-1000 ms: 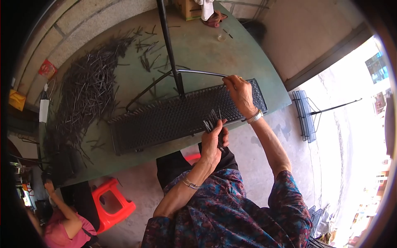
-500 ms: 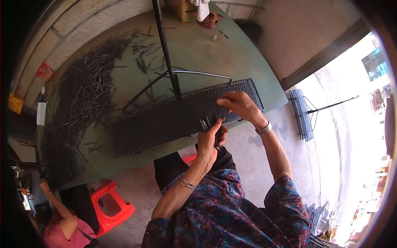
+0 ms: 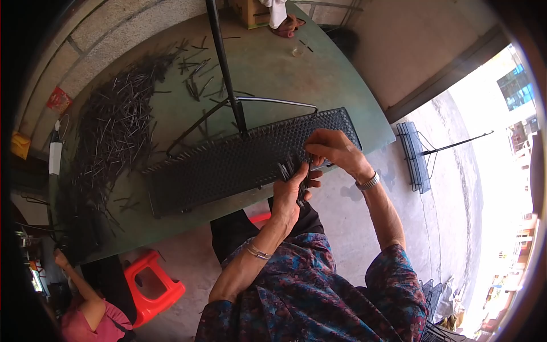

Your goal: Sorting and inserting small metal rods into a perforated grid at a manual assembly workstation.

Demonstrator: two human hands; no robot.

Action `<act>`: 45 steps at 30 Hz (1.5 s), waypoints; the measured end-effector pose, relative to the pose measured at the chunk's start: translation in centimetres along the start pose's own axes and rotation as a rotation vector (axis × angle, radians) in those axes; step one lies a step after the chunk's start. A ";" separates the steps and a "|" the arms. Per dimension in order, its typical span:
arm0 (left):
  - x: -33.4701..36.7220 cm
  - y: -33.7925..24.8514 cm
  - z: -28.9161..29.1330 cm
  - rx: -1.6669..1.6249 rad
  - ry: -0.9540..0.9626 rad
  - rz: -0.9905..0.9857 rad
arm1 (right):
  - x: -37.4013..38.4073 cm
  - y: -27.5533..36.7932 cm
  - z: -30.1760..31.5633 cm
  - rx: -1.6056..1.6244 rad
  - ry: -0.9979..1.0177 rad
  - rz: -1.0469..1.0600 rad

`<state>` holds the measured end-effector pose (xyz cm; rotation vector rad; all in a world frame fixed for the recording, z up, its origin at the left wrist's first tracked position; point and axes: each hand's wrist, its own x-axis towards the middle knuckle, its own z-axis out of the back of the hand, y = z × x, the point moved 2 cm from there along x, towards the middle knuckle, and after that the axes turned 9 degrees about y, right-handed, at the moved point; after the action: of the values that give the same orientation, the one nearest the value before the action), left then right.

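Note:
A bundle of thin black strips (image 3: 286,169) is gripped in my left hand (image 3: 285,202), its ends poking out past the thumb. My right hand (image 3: 337,153) is closed in a pinch just right of the bundle. What its fingertips hold, if anything, is too small to make out. Both hands are over the near edge of a long black perforated metal panel (image 3: 219,171). This panel lies slantwise along the table's near side, with a bent wire brace (image 3: 276,101) and a long black rod (image 3: 223,57) fixed to it.
A wide heap of black strips (image 3: 122,114) covers the left of the green table (image 3: 336,74). A cardboard box (image 3: 250,14) and a cloth (image 3: 288,27) sit at the back. Another panel with a rod (image 3: 419,157) stands to the right. A co-worker in pink (image 3: 97,319) and a red stool (image 3: 156,302) are lower left.
My right hand has shifted slightly right and down, closer to the left hand's fingers. My left hand stays nearly in place, its fingers a little more extended around the strips.

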<state>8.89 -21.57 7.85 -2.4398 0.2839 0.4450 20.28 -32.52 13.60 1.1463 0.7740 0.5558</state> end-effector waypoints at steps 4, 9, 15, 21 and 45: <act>-0.4 -0.2 -0.6 0.059 0.004 0.006 | -0.1 -0.1 0.3 0.042 -0.014 0.000; 0.4 0.9 0.5 0.069 -0.072 0.022 | 0.1 1.2 2.3 -0.035 -0.311 0.132; 0.7 2.5 0.4 -0.061 -0.029 0.142 | 3.1 0.0 3.6 -0.341 -0.585 0.374; 0.5 2.8 0.1 -0.062 -0.039 0.175 | 4.6 -0.5 3.6 -0.401 -0.548 0.390; 1.0 2.2 0.7 -0.120 -0.016 0.031 | 3.9 -1.6 3.4 -0.837 -0.462 0.384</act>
<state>8.95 -22.94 5.70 -2.5504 0.2961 0.5078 25.37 -32.21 11.83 0.5837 -0.1101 0.7936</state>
